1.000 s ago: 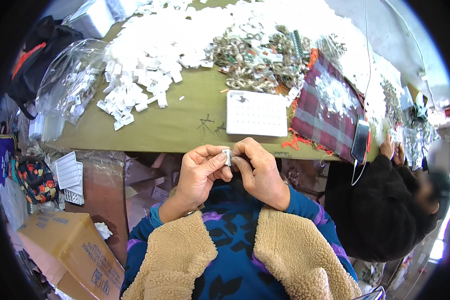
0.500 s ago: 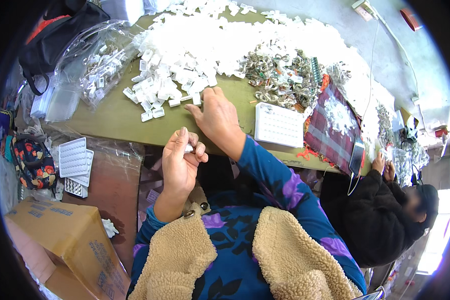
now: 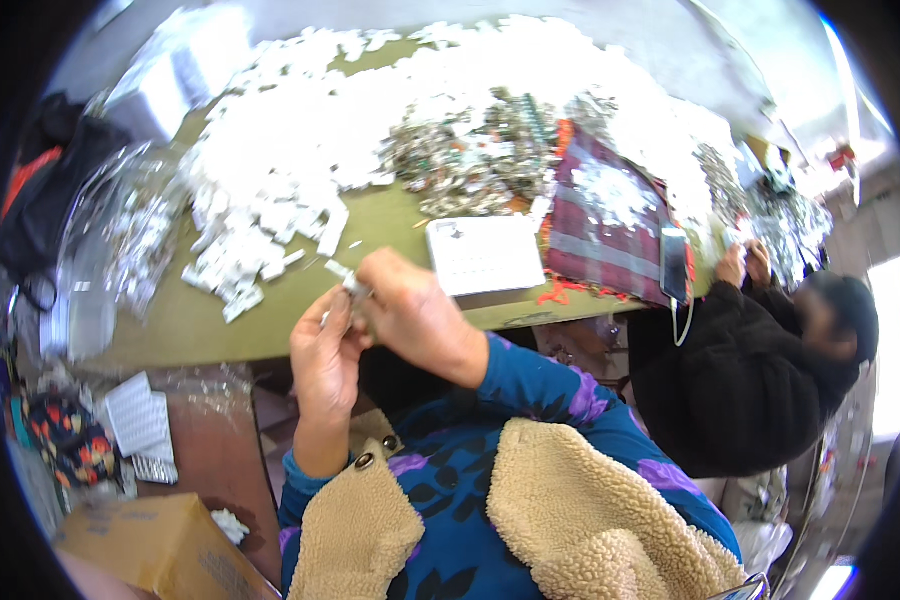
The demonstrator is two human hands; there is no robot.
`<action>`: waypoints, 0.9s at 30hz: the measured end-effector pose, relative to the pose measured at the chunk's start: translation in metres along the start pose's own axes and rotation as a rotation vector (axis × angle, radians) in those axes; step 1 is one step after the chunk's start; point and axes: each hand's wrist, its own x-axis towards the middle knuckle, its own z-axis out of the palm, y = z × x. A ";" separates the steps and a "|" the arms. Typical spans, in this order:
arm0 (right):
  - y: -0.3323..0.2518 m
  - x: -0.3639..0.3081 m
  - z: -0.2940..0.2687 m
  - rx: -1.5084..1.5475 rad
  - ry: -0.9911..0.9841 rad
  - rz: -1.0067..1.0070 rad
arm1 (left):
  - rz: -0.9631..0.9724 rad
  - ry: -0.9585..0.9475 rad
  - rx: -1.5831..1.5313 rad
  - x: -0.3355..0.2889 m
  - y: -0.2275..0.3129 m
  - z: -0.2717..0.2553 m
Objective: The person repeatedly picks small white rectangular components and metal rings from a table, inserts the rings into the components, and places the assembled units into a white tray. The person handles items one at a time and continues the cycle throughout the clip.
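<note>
My left hand (image 3: 325, 355) is closed just off the table's near edge, thumb and fingers pinched. A bit of a small white part shows between its fingers. My right hand (image 3: 410, 300) meets it from the right, its fingers pinching a small white plastic piece (image 3: 341, 271) at the left fingertips. How the two parts touch is blurred and partly hidden by the fingers. Beyond the hands spreads a large heap of white plastic pieces (image 3: 290, 170). Right of my right hand lies a white compartment tray (image 3: 485, 256).
A pile of small metallic parts (image 3: 470, 160) lies behind the tray. A plaid cloth (image 3: 600, 245) bears white bits and a phone (image 3: 674, 262). At the right a person in black (image 3: 740, 380) works. Clear bags (image 3: 135, 230) lie left; a cardboard box (image 3: 160, 545) stands below.
My right hand has come back from the heap with a white piece and now meets the left hand. The whole view has shifted and turned.
</note>
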 end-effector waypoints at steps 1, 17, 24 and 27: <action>-0.003 -0.003 -0.003 0.072 -0.045 0.038 | -0.014 -0.054 0.005 0.002 -0.001 0.001; 0.107 0.017 -0.165 -0.585 0.033 -0.015 | -0.079 -0.090 -0.003 0.006 -0.015 0.018; 0.149 0.049 -0.151 -0.967 -0.268 -0.192 | -0.080 -0.108 -0.011 0.010 -0.019 0.018; 0.150 0.061 -0.160 -0.733 -0.117 -0.202 | -0.076 -0.119 -0.033 0.009 -0.018 0.016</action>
